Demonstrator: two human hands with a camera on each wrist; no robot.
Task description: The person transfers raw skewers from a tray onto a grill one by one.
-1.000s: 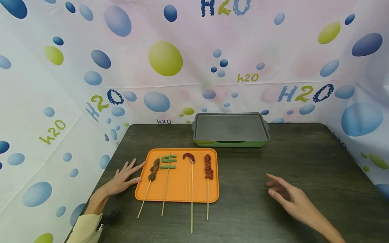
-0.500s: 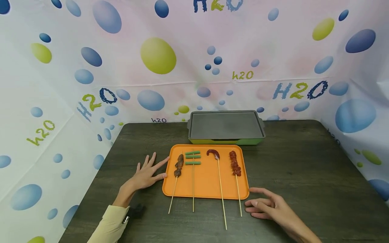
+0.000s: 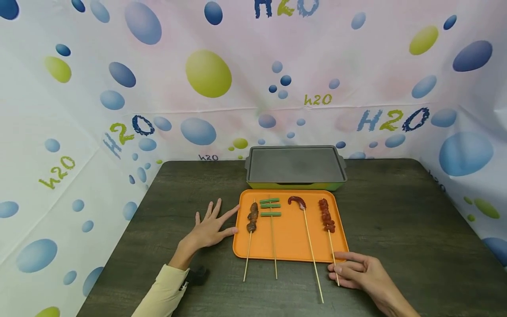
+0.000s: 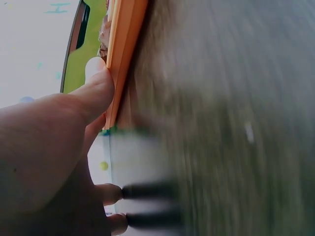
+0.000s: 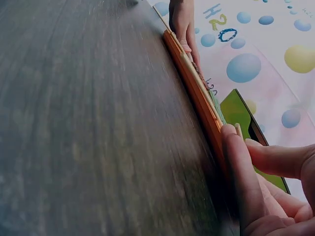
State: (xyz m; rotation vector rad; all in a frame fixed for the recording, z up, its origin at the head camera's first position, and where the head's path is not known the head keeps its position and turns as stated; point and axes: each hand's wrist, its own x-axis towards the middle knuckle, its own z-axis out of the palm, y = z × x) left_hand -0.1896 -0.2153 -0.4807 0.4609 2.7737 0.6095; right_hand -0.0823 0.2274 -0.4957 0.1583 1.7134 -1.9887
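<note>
While the left hand touches the tray, the right touches a skewer.

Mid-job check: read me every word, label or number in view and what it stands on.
On the wall covering:
"H2O", top centre
"H2O", right
"H2O", left
"h2O", lime, centre
"h2O", lime, far left
"h2O", dark, behind table
Lettering right of table: unreadable
Left wrist view marks: too blurred
Tray, skewers, griddle: none visible

Tray cut off in left wrist view, tabletop blurred
</note>
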